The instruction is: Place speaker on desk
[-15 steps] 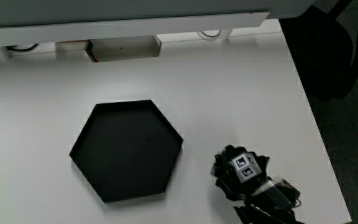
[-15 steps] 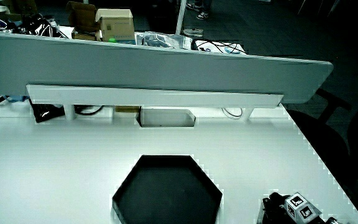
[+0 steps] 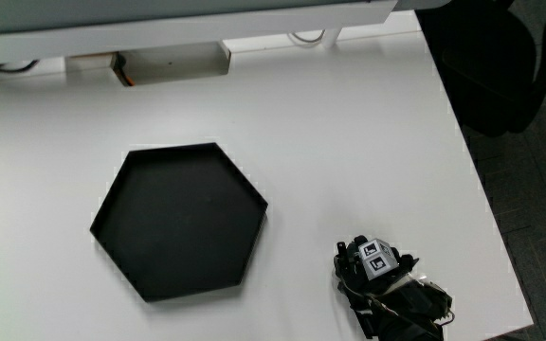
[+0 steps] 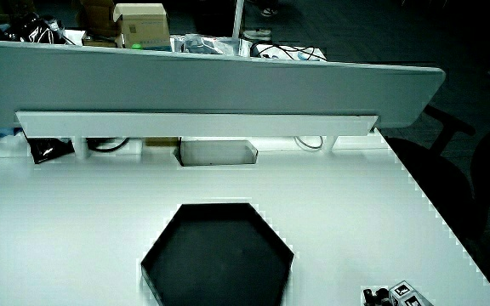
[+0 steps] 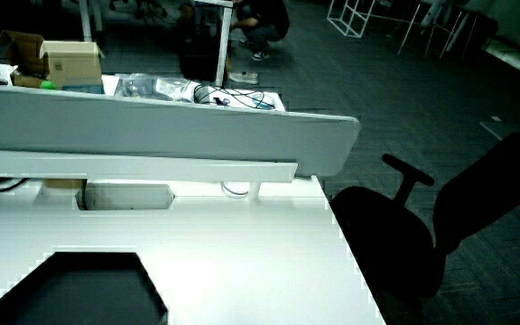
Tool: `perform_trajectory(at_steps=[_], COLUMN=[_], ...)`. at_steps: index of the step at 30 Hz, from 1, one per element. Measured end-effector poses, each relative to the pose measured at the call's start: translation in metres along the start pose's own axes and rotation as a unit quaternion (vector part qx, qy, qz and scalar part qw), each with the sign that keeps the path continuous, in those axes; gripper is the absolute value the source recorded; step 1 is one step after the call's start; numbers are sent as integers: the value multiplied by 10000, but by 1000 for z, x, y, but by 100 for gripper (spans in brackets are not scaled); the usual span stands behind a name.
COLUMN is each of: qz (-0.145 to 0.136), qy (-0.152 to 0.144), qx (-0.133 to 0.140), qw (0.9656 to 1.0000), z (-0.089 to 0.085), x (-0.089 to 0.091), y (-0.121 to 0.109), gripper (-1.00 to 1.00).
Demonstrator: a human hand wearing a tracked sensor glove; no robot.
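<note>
White surface [image 3: 368, 123] fills the main view, bare and bright, with one landmark on it: a black hexagonal tray [image 3: 180, 220], shallow-walled and holding nothing that shows. Everything else gets placed off that tray. Farther from the person than the tray runs the low grey partition [image 4: 211, 81], seen in both side views, with a rectangular cable cut-out [image 4: 217, 152] just below it and cardboard boxes [image 4: 141, 20] showing over its top edge. Now the hand [image 3: 379, 280]: it sits beside the tray, nearer to the person than the tray is, close to the surface's edge, with the patterned cube [image 3: 375, 259] on its back facing up. In a side view only that cube [image 4: 405, 293] and a sliver of glove peek in; another side view shows the tray's corner [image 5: 79, 289] and a dark office chair [image 5: 441, 226] off the surface, but no hand at all. The grip? I cannot tell — the glove is a dark lump against dark gear at the forearm, and whether it is clenched, released or grasping something is not readable. And the speaker is not to be made out anywhere; if it is there, my guess is it is under or within that glove. Judging by the low position at the near edge, this looks like the set-down spot, clear of the tray so the speaker lands on the bare surface.
</note>
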Motion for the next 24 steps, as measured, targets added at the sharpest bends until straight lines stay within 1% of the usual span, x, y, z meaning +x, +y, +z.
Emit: perform_trajectory(at_steps=[2,3,5,6,7,8,9,10,11,13,14,16,17,18,21,22,23,24], qz=[-58,-56,167,63,-24,-83,-74,-105,-126,-68,-63,-54,0,-11,-23,320,219,233], qy=[-44,-27,126,41,35,46,40,84,78,154,152,162,221,262,497,742,748,830], qx=[74,-28,-57,-77,-13,-6,-52,-28,-95,-81,-136,-412,-387,-465,-285,-113,-33,10], qw=[9999,10000,9998,9999,10000,10000,10000,9999,9998,9998,9998,9990,9990,9986,9984,9967,9969,9963], z=[1,-2,-16,-15,-12,-13,-14,-15,-16,-13,-14,-15,-14,-17,-14,-21,-23,-24], x=[0,0,-6,-7,-7,-7,-7,-6,-6,-5,-7,-8,-8,-7,-1,-4,-5,-5], y=[-1,1,10,4,0,-1,-2,-2,-1,0,2,6,5,8,2,5,3,0], gripper=[0,-3,-10,-14,-17,-21,-24,-28,-31,-38,-41,-48,-52,-55,-66,-69,-72,-76])
